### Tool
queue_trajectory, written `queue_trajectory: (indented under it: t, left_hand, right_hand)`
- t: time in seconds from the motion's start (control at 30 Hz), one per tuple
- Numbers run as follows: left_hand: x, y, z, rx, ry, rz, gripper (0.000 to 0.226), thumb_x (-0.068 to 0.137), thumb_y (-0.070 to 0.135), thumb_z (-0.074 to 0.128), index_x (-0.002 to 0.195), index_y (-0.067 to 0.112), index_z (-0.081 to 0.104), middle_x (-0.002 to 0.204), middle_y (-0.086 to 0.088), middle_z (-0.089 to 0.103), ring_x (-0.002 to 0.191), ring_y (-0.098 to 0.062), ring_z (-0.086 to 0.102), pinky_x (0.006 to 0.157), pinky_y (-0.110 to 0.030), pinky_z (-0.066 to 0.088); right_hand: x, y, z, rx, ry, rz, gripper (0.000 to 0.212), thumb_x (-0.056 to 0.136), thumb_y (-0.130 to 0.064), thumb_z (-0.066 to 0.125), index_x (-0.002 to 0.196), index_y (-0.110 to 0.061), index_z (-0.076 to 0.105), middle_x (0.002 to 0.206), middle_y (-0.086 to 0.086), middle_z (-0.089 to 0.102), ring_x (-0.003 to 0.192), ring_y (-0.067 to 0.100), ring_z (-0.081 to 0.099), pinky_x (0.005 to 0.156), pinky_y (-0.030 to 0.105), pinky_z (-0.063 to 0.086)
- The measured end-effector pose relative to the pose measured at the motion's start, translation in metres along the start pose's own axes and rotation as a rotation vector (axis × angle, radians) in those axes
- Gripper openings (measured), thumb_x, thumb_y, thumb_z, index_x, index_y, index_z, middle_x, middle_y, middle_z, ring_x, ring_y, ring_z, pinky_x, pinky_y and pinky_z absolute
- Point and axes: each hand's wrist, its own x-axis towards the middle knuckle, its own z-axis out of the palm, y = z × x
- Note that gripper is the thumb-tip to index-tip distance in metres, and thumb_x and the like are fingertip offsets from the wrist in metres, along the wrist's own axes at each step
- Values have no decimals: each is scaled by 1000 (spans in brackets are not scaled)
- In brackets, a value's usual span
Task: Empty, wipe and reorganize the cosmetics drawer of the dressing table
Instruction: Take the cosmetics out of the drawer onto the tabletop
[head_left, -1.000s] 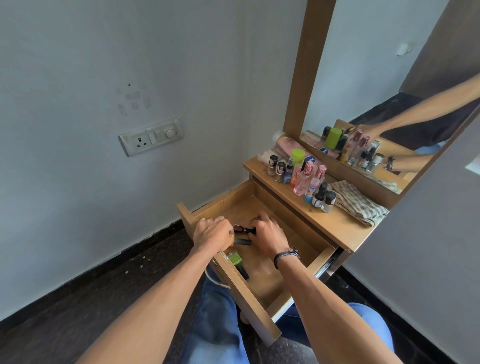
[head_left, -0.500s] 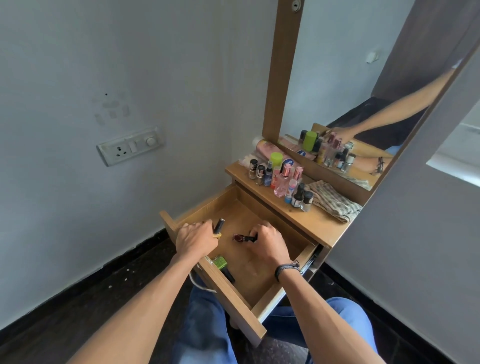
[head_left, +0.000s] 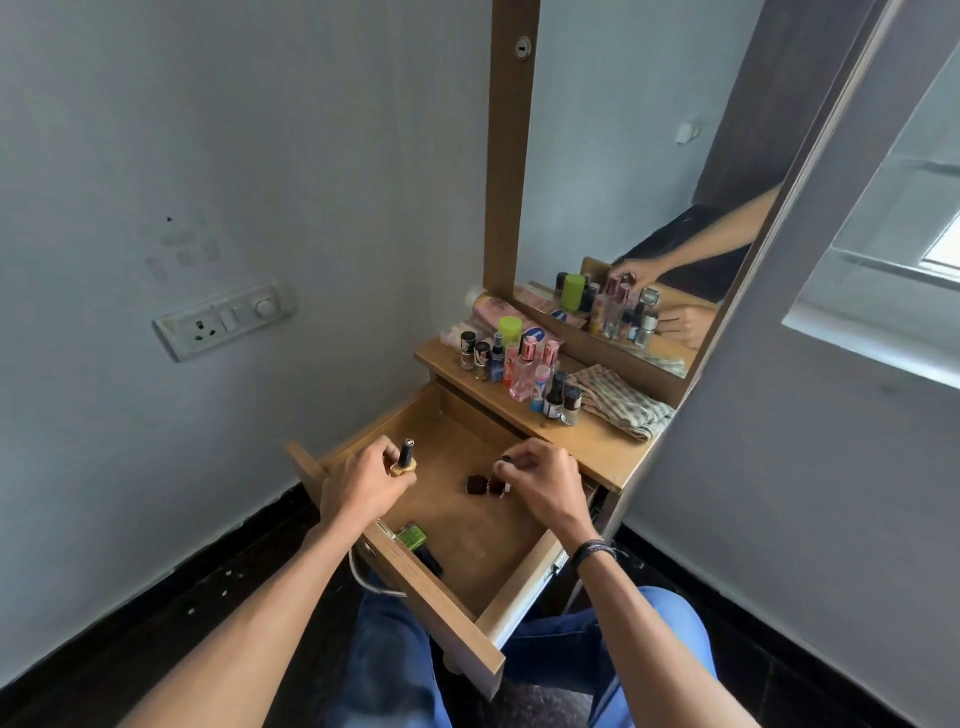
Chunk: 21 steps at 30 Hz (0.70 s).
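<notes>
Head view: drawer (head_left: 447, 613), pulled open under the tabletop (head_left: 592, 441). Left hand (head_left: 363, 486) grips an upright yellow polish bottle (head_left: 404, 460) at the drawer's left side. Right hand (head_left: 540, 486) pinches two dark red bottles (head_left: 485, 484) mid-drawer. Green bottle (head_left: 411, 535) lies in the front-left corner.

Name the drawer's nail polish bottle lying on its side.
The green bottle by the drawer front. The yellow bottle stands upright in the left hand; the right hand pinches the dark red bottles.
</notes>
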Motion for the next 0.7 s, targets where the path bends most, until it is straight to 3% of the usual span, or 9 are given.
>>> queue_trajectory:
  t: [0.13,0.23,0.3,0.37,0.47,0.57,0.63,0.7]
  left_hand:
    - [7,13,-10,-355,51,-78,25,78,30,83,83,24,59,79,11,68,65,1,58,47,-17,36]
    - [13,26,-14,-521,76,-106,24,75,21,84,87,17,63,80,6,70,70,-12,67,58,-27,48]
    - [18,35,-16,-635,67,-119,25,75,14,83,92,11,64,88,-3,73,76,-22,71,71,-37,55]
    - [23,43,-16,-717,69,-109,24,76,8,82,90,12,63,93,-10,73,74,-20,71,73,-36,58]
    - [31,51,-15,-798,62,-110,25,77,8,82,91,14,64,97,-12,73,87,-26,71,88,-46,58]
    - [41,60,-14,-800,27,-151,48,77,14,85,118,1,63,115,-18,69,108,-34,67,100,-53,50]
    - [48,67,-16,-808,36,-145,48,76,11,85,117,-2,63,113,-19,70,106,-35,67,100,-52,50]
    - [55,74,-19,-805,49,-148,40,76,9,85,111,0,66,107,-17,71,102,-34,68,99,-51,50]
  right_hand:
    - [1,-9,-33,56,193,-96,10,83,-20,80,91,-21,75,80,-14,73,73,-4,69,71,20,59]
    - [4,-10,-52,54,318,-137,10,85,-19,80,92,-21,74,78,-19,70,71,-9,67,64,9,53]
    - [7,-8,-62,49,379,-140,10,85,-21,79,94,-20,74,79,-17,71,71,-6,68,66,14,56]
    - [10,-4,-69,22,441,-139,13,86,-23,79,98,-18,74,83,-11,74,74,-3,69,69,18,56]
    - [14,3,-73,-23,517,-120,14,87,-25,77,99,-17,74,88,-6,76,76,1,69,70,12,50]
    - [18,8,-72,-58,525,-113,15,88,-23,76,102,-16,74,94,-3,76,78,6,69,72,17,52]
    - [20,12,-68,-53,511,-112,19,89,-19,75,107,-14,73,101,-1,75,82,9,70,77,26,56]
    - [22,17,-64,-49,499,-102,23,89,-15,75,112,-13,71,107,1,74,83,9,69,76,24,53]
